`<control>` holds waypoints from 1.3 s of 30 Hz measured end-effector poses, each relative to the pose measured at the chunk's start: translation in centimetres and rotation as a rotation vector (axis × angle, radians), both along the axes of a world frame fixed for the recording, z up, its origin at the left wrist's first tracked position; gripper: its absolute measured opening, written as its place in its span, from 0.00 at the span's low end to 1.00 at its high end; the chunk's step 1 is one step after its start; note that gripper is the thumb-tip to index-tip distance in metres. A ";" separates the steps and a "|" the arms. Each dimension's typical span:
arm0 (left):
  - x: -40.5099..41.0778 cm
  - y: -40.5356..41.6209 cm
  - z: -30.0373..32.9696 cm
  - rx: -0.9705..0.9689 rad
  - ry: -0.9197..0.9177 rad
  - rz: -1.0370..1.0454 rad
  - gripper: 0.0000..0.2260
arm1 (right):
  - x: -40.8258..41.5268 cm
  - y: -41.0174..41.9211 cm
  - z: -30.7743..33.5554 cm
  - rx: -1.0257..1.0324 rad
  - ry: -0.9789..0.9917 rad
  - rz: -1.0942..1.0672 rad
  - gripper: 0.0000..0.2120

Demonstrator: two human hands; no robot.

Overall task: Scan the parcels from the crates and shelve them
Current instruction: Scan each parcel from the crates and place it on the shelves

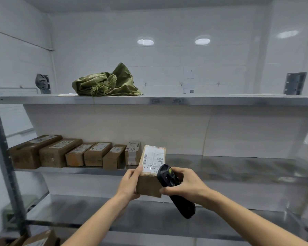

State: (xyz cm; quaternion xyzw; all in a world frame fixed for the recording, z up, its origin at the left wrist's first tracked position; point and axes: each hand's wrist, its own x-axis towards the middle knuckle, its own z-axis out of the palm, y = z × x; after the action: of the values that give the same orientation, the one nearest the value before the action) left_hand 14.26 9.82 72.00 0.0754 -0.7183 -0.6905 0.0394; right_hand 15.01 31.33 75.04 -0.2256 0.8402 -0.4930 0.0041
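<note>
White tiled walls (167, 50) back a metal shelving unit (167, 100) with several grey steel shelves, seen from head height looking slightly down. On the top shelf lies a crumpled green woven sack (105, 82), left of centre. On the middle shelf (238, 166), a row of six brown cardboard parcels (75, 153) stands side by side at the left end, each with a white label on top; one label shows handwritten digits.

Two bare forearms reach forward from the bottom of the view. The left hand (130, 183) grips the left side of a small brown cardboard parcel (149, 174), thumb on its top edge and fingers curled beneath. This parcel is held at the front edge of the middle shelf, just right of the row, its far end pointing into the shelf. A white shipping label with barcodes covers its top face.

The right hand (185, 185) is wrapped around a black handheld scanner (174, 189), fingers closed on its body. The scanner's head lies against the parcel's right side near the label, and its handle points down towards the viewer.

At the bottom left corner, more cardboard boxes (39, 239) are partly visible.
</note>
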 end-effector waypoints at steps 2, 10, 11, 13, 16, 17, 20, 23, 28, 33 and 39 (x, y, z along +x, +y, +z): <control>-0.8 0.3 -0.8 -0.020 -0.014 -0.050 0.16 | -1.0 1.0 -0.4 -0.019 -0.008 0.004 0.19; -5.2 0.0 -2.0 -0.079 0.021 -0.114 0.16 | -6.3 1.9 -1.0 -0.043 -0.064 0.014 0.18; -6.1 0.0 -2.2 -0.079 0.027 -0.106 0.18 | -7.2 1.7 -1.0 -0.038 -0.069 0.015 0.19; -7.9 -0.4 -2.6 -0.072 0.033 -0.077 0.24 | -9.3 1.2 -1.4 -0.030 -0.090 0.018 0.18; -11.1 -1.4 -3.4 -0.048 0.027 -0.048 0.31 | -12.7 0.2 -2.1 -0.017 -0.117 0.017 0.20; -12.1 -1.7 -3.7 -0.039 0.020 -0.043 0.30 | -13.9 -0.1 -2.5 -0.006 -0.125 0.018 0.21; -15.6 -2.6 -4.6 -0.011 -0.010 -0.019 0.22 | -17.6 -1.2 -3.2 0.011 -0.152 0.004 0.23; -19.0 -3.3 -5.3 -0.009 -0.025 -0.019 0.25 | -21.3 -2.1 -4.1 0.046 -0.178 -0.014 0.22; -23.3 -3.8 -5.8 -0.078 0.003 0.035 0.24 | -25.6 -2.8 -4.7 0.055 -0.202 -0.049 0.22; -25.8 -3.6 -5.5 -0.097 0.008 0.111 0.14 | -28.7 -3.0 -4.8 0.055 -0.221 -0.046 0.22; -28.4 -4.1 -5.8 -0.049 -0.043 0.164 0.21 | -32.0 -3.2 -4.9 0.056 -0.228 0.013 0.22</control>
State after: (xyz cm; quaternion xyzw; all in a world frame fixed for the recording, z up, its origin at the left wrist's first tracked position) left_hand -14.17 5.71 66.17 0.1478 -0.7271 -0.6654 0.0824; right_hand -16.99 28.18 70.12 -0.1731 0.8463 -0.4919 0.1091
